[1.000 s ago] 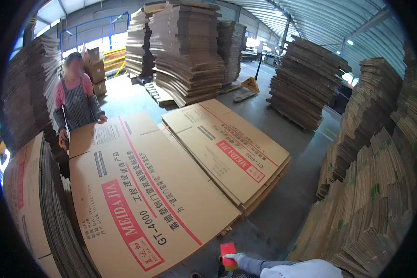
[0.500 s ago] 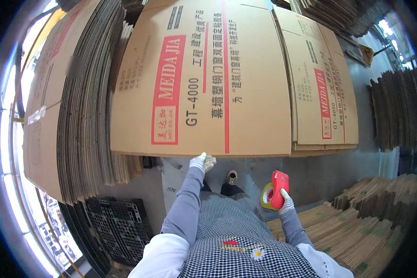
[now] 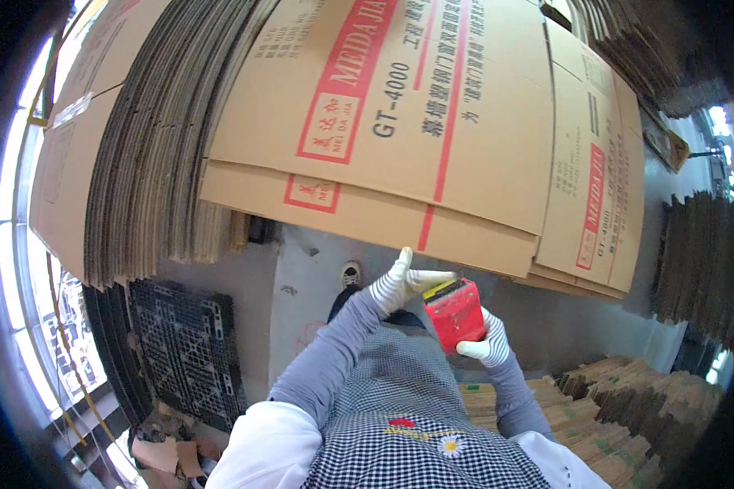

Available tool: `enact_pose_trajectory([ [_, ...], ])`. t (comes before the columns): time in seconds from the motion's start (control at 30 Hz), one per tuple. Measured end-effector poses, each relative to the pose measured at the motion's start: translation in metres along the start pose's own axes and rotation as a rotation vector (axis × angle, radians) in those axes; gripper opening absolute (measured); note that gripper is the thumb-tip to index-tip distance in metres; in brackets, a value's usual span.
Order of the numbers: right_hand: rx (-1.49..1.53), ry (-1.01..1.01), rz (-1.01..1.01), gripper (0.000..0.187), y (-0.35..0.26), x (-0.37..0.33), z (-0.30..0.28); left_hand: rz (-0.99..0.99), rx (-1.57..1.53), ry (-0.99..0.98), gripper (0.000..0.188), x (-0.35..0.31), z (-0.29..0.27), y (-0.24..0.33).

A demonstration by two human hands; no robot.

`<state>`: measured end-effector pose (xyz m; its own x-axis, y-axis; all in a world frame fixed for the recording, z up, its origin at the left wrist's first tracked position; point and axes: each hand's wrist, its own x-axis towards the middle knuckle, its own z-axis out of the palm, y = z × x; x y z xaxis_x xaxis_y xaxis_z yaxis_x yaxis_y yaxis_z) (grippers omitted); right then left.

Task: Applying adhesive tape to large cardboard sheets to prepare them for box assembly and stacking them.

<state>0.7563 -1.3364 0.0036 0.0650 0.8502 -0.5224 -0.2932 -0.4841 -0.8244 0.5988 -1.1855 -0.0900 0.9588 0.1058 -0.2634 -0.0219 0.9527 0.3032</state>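
Observation:
My right hand [image 3: 488, 341], in a striped white glove, is closed around a red tape dispenser [image 3: 455, 316] in front of my apron. Yellow shows at the dispenser's upper end. Beside that end is my gloved left hand [image 3: 406, 279], its thumb up and its fingers stretched toward the dispenser; whether they touch it I cannot tell. Just beyond, a large flat brown cardboard carton [image 3: 497, 175] with red and black print lies on a stack. Along the near side, the edge of the carton beneath [image 3: 367, 218] sticks out, close to my left thumb.
Upright bundles of flattened cartons [image 3: 151, 138] stand at the left. A smaller printed carton stack [image 3: 599, 175] adjoins on the right. Black plastic pallets [image 3: 183, 342] lean at lower left. More bundled cardboard [image 3: 620, 416] lies at lower right, with another dark stack [image 3: 697, 261] beyond.
My left hand has left the carton's near edge and come to the dispenser, which my right hand has raised and turned. The top carton now sits back, exposing the one underneath. The view has shifted.

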Motion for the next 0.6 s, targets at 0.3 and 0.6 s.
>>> enact_pose_trajectory([
  [0.3, -0.757, -0.131, -0.156, 0.049, -0.020, 0.078, 0.049, 0.337, -0.006, 0.428, 0.032, -0.067, -0.008, 0.040],
  [0.6, -1.280, -0.143, 0.141, 0.063, -0.030, 0.183, 0.102, 1.017, 1.321, 1.841, 0.021, -0.170, -0.185, 0.108],
])
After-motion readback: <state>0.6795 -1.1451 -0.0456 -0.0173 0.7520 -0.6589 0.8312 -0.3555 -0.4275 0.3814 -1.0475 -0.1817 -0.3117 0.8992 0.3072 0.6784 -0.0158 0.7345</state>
